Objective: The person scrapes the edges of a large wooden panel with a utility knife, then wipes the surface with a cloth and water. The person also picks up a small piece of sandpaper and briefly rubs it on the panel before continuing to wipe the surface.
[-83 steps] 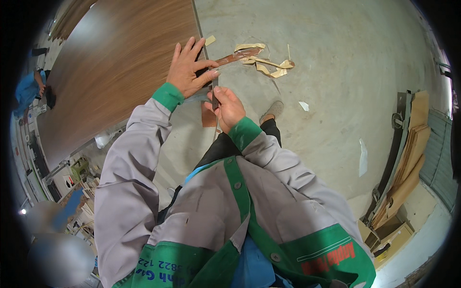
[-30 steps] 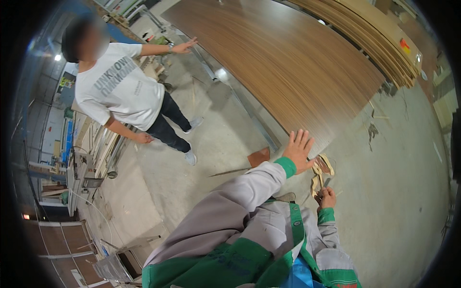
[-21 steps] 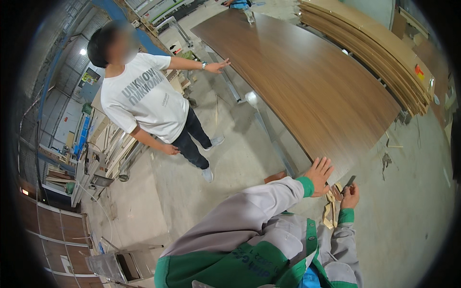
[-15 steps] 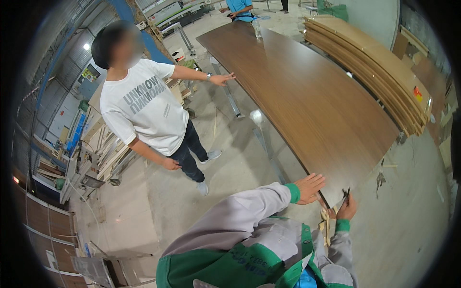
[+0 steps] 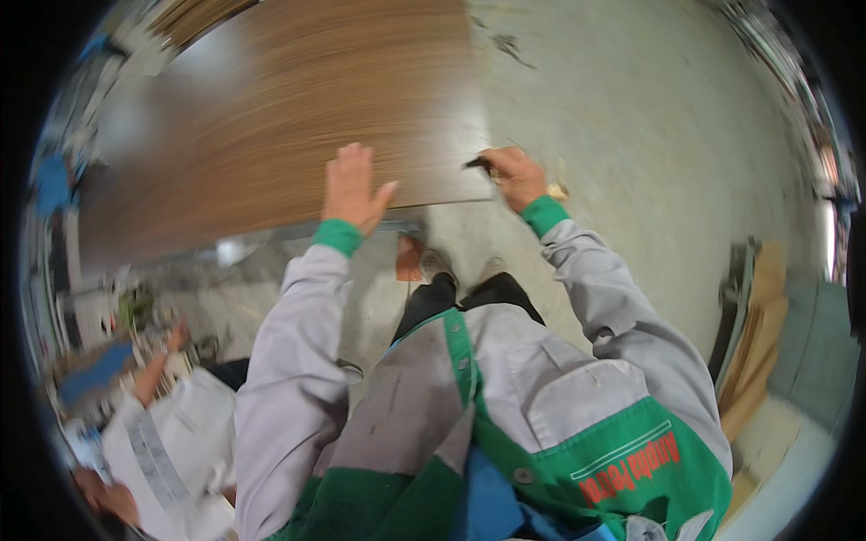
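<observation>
A large brown wood-grain panel point(image 5: 262, 117) stretches away to the upper left. My left hand point(image 5: 354, 189) lies on it near the close edge, fingers straight and thumb spread, with nothing in it. At the panel's right corner, my right hand point(image 5: 518, 178) is closed on a small black tool point(image 5: 476, 164); its tip points left over the panel, and blur hides its exact kind. Whether that tip touches the surface I cannot tell.
A person in a white T-shirt point(image 5: 176, 451) is at the lower left, beyond my left arm. Brown sheets point(image 5: 762, 316) lean beside grey-green ones at the right. Stacked boards point(image 5: 194, 20) lie past the panel's far side. An orange-brown piece point(image 5: 409, 259) is near my feet.
My view has swung down and turned, so the panel now runs to the upper left. The left hand still rests on the panel; the right still holds the black tool by the corner.
</observation>
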`<state>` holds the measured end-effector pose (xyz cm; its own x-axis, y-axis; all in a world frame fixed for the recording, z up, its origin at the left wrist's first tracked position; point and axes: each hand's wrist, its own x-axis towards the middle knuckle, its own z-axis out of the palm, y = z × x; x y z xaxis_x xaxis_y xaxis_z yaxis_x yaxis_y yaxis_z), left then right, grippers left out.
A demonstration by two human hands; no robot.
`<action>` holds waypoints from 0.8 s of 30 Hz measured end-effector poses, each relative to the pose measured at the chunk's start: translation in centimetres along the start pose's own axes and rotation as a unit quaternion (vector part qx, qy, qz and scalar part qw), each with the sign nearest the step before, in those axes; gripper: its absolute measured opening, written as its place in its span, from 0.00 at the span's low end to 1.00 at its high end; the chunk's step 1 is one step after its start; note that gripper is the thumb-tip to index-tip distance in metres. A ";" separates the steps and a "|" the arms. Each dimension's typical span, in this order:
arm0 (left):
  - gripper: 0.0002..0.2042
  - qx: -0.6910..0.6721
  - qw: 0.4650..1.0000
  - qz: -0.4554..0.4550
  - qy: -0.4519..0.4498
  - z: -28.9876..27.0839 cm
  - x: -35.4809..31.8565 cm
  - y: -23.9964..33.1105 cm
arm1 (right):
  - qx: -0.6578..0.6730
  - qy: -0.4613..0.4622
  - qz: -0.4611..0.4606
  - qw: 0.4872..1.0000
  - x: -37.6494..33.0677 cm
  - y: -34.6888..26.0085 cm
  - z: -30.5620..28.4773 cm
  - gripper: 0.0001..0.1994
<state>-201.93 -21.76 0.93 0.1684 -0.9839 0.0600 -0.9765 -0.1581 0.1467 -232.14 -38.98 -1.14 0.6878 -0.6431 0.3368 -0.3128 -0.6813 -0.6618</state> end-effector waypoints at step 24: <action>0.60 0.079 0.991 -0.075 -0.074 3.2 8.3 16.3 | 0.490 0.183 0.503 0.688 -15.3 -7.6 3.1 0.11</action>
<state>-216.91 -32.76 0.66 0.3026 -0.9480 -0.0984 -0.9530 -0.3028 -0.0134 -238.22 -22.88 -3.31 0.1796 -0.7839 -0.5943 0.2059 0.6207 -0.7565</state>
